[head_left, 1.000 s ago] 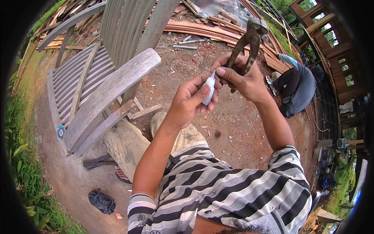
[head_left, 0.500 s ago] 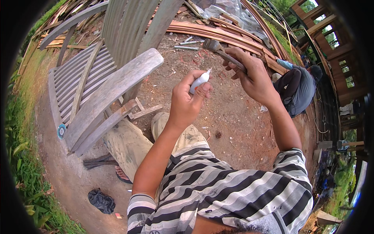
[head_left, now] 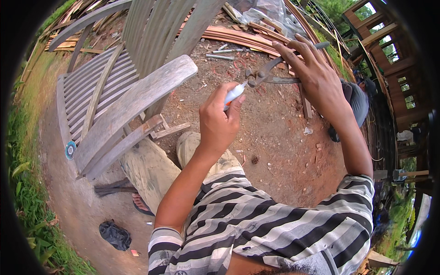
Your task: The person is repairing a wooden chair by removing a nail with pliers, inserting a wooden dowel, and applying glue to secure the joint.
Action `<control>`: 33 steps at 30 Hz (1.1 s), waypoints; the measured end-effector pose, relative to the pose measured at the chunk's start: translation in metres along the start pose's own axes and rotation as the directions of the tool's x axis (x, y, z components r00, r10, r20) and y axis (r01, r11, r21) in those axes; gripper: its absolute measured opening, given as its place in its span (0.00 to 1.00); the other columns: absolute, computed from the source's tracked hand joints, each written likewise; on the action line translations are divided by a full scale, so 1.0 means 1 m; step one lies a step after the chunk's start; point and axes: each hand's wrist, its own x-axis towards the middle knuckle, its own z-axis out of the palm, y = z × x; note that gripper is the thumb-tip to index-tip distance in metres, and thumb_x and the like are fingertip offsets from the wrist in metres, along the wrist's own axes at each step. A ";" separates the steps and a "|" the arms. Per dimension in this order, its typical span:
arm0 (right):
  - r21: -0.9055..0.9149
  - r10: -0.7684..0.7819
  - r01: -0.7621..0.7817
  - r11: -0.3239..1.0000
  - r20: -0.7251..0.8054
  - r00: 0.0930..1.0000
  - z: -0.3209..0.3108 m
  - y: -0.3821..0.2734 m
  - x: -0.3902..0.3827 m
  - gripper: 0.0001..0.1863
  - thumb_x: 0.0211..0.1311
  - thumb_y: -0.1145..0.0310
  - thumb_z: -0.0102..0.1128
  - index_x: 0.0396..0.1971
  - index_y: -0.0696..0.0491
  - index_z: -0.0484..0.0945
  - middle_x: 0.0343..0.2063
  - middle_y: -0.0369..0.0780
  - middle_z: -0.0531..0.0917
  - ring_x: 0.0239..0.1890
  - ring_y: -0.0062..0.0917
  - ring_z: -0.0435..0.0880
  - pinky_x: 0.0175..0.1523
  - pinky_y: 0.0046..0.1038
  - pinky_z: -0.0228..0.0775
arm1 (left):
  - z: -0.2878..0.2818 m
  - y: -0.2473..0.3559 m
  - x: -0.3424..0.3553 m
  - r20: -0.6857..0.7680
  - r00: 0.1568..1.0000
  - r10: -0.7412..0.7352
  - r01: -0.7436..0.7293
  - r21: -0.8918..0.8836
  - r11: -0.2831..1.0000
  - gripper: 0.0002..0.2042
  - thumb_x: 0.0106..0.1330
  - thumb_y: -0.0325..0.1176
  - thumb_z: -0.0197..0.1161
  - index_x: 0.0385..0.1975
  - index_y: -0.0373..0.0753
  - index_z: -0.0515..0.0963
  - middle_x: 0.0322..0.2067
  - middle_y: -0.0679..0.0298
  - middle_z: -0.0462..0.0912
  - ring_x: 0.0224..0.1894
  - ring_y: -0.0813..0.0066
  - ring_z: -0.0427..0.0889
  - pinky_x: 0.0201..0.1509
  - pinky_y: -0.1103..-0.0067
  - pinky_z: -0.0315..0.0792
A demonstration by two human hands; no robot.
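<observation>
My left hand (head_left: 216, 117) grips a small white squeeze bottle (head_left: 235, 93) between thumb and fingers, its thin nozzle pointing up and away. A pair of metal pincers (head_left: 264, 74) is held in my right hand (head_left: 317, 78), its two handles spread wide apart. The pincers' jaws are at the bottle's nozzle tip; whether they touch it I cannot tell. Left of my hands stands a weathered grey wooden slatted chair (head_left: 144, 107), its broad armrest nearest to my left hand. A blue round disc (head_left: 70, 150) lies at the chair's corner.
Several metal tubes (head_left: 221, 57) lie on the dirt beyond my hands, before stacked reddish planks (head_left: 224, 34) and a clear plastic sheet (head_left: 275, 16). A person (head_left: 360, 103) crouches at the right, partly behind my arm. A black plastic bag (head_left: 115, 235) is at lower left.
My right hand has turned and spread the pincers' handles, and their jaws have come down to the nozzle of the bottle. The left hand has tilted the bottle slightly to the right.
</observation>
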 end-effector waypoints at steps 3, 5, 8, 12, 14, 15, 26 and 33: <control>-0.085 -0.014 0.015 0.996 0.012 1.000 -0.009 0.001 0.003 0.36 0.58 0.78 0.59 0.69 0.41 0.69 0.55 0.38 0.77 0.61 0.33 0.78 0.58 0.36 0.77 | -0.002 0.002 0.000 -0.013 0.999 0.041 -0.040 0.050 0.998 0.10 0.70 0.29 0.66 0.48 0.36 0.78 0.34 0.53 0.84 0.33 0.54 0.86 0.37 0.65 0.76; -0.166 -0.051 0.049 0.985 -0.007 0.999 -0.017 0.003 0.006 0.35 0.59 0.75 0.60 0.69 0.42 0.70 0.53 0.37 0.77 0.59 0.31 0.78 0.57 0.34 0.76 | -0.002 0.002 0.000 -0.023 0.998 0.050 -0.049 0.061 0.997 0.10 0.71 0.30 0.66 0.48 0.36 0.78 0.34 0.54 0.84 0.33 0.57 0.85 0.37 0.67 0.76; -0.260 -0.097 0.083 0.962 -0.042 0.994 -0.022 0.007 0.008 0.33 0.60 0.71 0.60 0.68 0.41 0.71 0.51 0.36 0.77 0.56 0.30 0.79 0.56 0.32 0.76 | -0.001 0.003 -0.001 -0.040 0.999 0.030 -0.028 0.029 0.999 0.10 0.72 0.33 0.67 0.47 0.36 0.79 0.33 0.55 0.84 0.32 0.61 0.84 0.37 0.69 0.76; -0.251 -0.102 0.090 0.964 -0.035 0.994 -0.025 0.008 0.011 0.32 0.60 0.71 0.61 0.67 0.41 0.72 0.49 0.36 0.77 0.54 0.30 0.79 0.55 0.34 0.76 | 0.000 0.006 -0.001 -0.047 0.998 0.031 -0.031 0.012 0.999 0.10 0.71 0.32 0.67 0.47 0.36 0.79 0.34 0.55 0.84 0.32 0.60 0.85 0.37 0.69 0.77; -0.243 -0.112 0.099 0.965 -0.039 0.993 -0.026 0.007 0.011 0.32 0.60 0.71 0.61 0.66 0.41 0.72 0.49 0.36 0.77 0.54 0.30 0.79 0.55 0.34 0.75 | -0.001 0.005 0.000 -0.052 0.997 0.062 -0.060 0.027 0.998 0.10 0.69 0.29 0.67 0.47 0.36 0.79 0.34 0.54 0.84 0.33 0.59 0.85 0.36 0.69 0.77; -0.243 -0.113 0.102 0.965 -0.034 0.993 -0.026 0.007 0.011 0.32 0.59 0.71 0.61 0.66 0.41 0.72 0.48 0.36 0.77 0.53 0.31 0.79 0.55 0.34 0.75 | 0.000 0.004 0.000 -0.053 0.995 0.085 -0.083 0.037 0.996 0.11 0.68 0.26 0.67 0.48 0.36 0.78 0.34 0.54 0.83 0.33 0.58 0.86 0.36 0.68 0.77; -0.239 -0.109 0.100 0.966 -0.024 0.994 -0.026 0.007 0.013 0.33 0.59 0.75 0.61 0.66 0.43 0.71 0.46 0.37 0.77 0.51 0.30 0.78 0.52 0.34 0.73 | -0.001 0.005 0.001 -0.064 0.992 0.113 -0.111 0.042 0.993 0.10 0.70 0.30 0.67 0.47 0.36 0.79 0.34 0.54 0.85 0.33 0.58 0.87 0.36 0.68 0.77; -0.249 -0.105 0.096 0.964 -0.027 0.994 -0.023 0.010 0.010 0.31 0.60 0.74 0.61 0.66 0.43 0.71 0.44 0.37 0.76 0.49 0.30 0.78 0.51 0.34 0.73 | 0.000 0.004 0.001 -0.076 0.986 0.149 -0.143 0.085 0.986 0.10 0.70 0.30 0.67 0.47 0.37 0.79 0.34 0.54 0.85 0.33 0.59 0.87 0.35 0.69 0.78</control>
